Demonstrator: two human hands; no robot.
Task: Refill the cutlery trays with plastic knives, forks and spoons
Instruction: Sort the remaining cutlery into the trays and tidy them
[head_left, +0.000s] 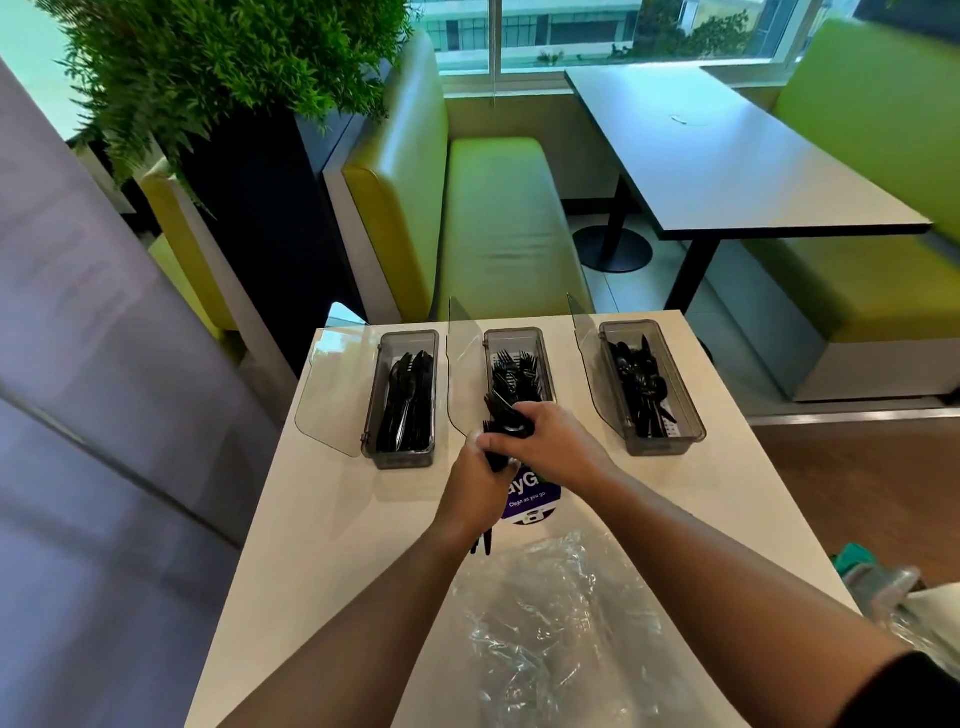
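Clear wrap (550, 623) lies nearest as both hands (545, 447) clamp a fork bundle (506, 423), tines pointing away, directly over the middle tray's (540, 343) near end.

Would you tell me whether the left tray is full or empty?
Partly full: the left tray holds a loose pile of black knives, with bare space around it.

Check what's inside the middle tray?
The middle tray holds black forks, tines toward the far end. Both hands, gripping a bundle of cutlery, cover its near end.
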